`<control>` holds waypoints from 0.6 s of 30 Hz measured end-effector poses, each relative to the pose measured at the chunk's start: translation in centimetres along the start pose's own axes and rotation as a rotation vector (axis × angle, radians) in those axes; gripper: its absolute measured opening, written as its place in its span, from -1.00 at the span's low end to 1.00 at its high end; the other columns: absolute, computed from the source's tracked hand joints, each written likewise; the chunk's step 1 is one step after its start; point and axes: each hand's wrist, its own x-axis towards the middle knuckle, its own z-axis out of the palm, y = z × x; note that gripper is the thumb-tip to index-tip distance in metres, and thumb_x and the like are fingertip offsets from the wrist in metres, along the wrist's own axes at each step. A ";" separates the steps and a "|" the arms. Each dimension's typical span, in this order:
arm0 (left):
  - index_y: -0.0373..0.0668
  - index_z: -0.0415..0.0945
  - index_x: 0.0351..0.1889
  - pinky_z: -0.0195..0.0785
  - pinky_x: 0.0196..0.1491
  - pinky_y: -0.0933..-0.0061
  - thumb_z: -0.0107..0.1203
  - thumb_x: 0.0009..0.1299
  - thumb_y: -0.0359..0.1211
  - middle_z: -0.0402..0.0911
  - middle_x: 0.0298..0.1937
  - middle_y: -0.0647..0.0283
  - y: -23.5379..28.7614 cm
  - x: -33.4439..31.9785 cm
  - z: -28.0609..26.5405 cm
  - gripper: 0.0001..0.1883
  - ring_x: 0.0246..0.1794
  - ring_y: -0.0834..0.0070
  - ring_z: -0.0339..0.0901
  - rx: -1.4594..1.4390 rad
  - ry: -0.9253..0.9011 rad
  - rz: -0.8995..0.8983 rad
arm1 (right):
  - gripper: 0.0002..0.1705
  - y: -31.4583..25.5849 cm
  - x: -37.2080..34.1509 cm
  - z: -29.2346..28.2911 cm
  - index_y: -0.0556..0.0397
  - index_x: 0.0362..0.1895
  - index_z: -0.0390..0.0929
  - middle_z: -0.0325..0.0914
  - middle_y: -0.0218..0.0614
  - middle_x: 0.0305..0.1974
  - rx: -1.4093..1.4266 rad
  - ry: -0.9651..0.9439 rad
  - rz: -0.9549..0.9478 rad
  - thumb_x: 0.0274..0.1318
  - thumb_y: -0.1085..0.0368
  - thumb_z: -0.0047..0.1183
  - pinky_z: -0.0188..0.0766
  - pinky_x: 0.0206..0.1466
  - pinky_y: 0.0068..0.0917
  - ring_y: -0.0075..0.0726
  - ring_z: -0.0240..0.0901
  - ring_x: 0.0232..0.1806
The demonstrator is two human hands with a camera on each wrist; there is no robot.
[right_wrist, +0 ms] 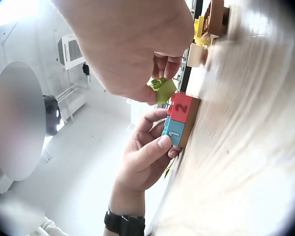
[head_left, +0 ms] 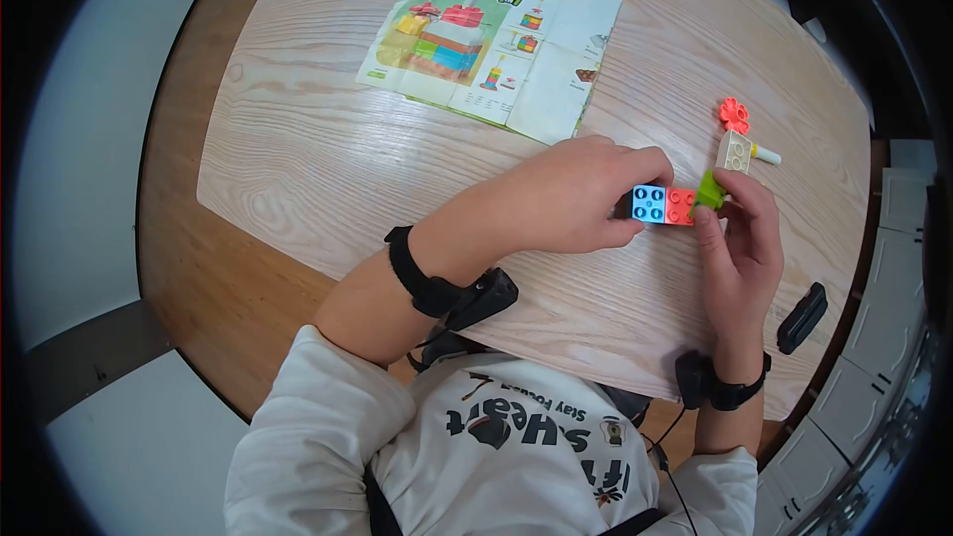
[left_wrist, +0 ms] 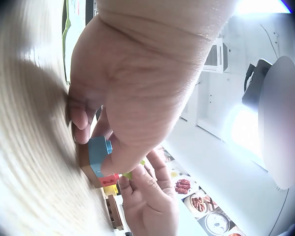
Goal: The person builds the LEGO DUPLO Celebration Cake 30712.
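Observation:
A blue brick marked 1 (right_wrist: 173, 133) and a red brick marked 2 (right_wrist: 182, 108) sit side by side on a brown brick (right_wrist: 190, 125), low over the table. My left hand (head_left: 576, 194) grips the blue end, thumb on the near side and fingers on the far side. Between the thumb and fingers of my right hand (head_left: 745, 243) is a lime-green brick (head_left: 709, 191), pinched and tilted. In the head view it overlaps the right end of the red brick (head_left: 679, 205); the right wrist view has it just off the red studs.
Beyond my right hand lie a white brick (head_left: 735, 151), a coral flower piece (head_left: 735, 115) and a white stick-shaped piece with a yellow end (head_left: 766, 154). A creased Duplo instruction sheet (head_left: 556, 89) lies at the far side. A black object (head_left: 802, 319) rests near the right edge.

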 end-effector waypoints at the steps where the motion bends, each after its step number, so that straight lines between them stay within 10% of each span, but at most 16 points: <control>1: -0.18 0.53 0.03 0.54 -0.13 0.23 0.35 0.32 -0.43 0.66 -0.24 0.14 0.1 0.1 -0.1 -0.66 -0.20 0.22 0.68 -0.009 -0.003 -0.012 | -0.56 -0.3 0.1 0.2 0.14 0.22 0.58 0.48 -0.17 0.25 0.041 0.025 0.018 0.26 0.58 0.27 0.45 0.23 -0.48 -0.37 0.51 0.18; 18: -0.21 0.54 0.06 0.48 -0.13 0.27 0.36 0.27 -0.49 0.57 -0.16 0.16 -0.4 0.0 0.5 -0.61 -0.23 0.27 0.55 0.041 0.030 0.068 | -0.59 -1.5 0.6 0.5 0.03 0.08 0.74 0.67 -0.16 0.17 -0.053 -0.216 -0.117 0.12 0.52 0.42 0.63 0.06 -0.43 -0.22 0.65 0.06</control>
